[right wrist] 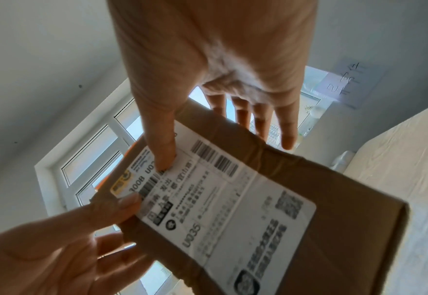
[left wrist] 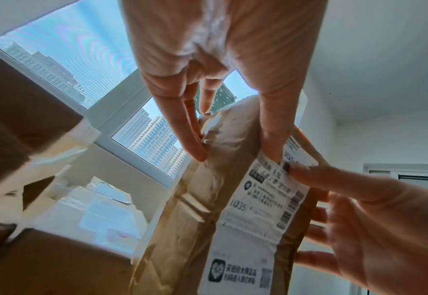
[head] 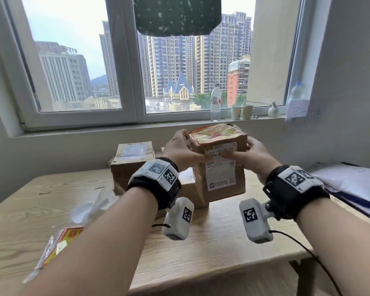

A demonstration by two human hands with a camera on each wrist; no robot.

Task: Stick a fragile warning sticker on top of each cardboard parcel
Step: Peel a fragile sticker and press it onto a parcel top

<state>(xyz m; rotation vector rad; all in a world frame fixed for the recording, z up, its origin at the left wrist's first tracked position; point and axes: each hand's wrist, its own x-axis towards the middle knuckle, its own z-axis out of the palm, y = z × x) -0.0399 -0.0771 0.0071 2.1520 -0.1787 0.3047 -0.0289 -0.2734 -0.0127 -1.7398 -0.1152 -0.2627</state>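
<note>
Held parcel: you hold the tall brown cardboard parcel [head: 219, 165] with the white shipping label [head: 220, 165] upright above the pale wooden table [head: 212, 253], label facing you; a red-and-yellow sticker [head: 216, 133] covers its top.
Left hand: your left hand [head: 181, 150] clasps the parcel's left side, thumb on the label (fingers round the taped edge).
Right hand: your right hand [head: 255, 155] grasps the right side, thumb on the label.
Other parcels: a second brown cardboard box [head: 132, 161] stands behind-left on the table.
Sticker sheet: red-and-yellow stickers in clear wrap [head: 56, 246] lie by your left forearm.
Sill: clear plastic bottle [head: 215, 102], two paper cups [head: 241, 112].
</note>
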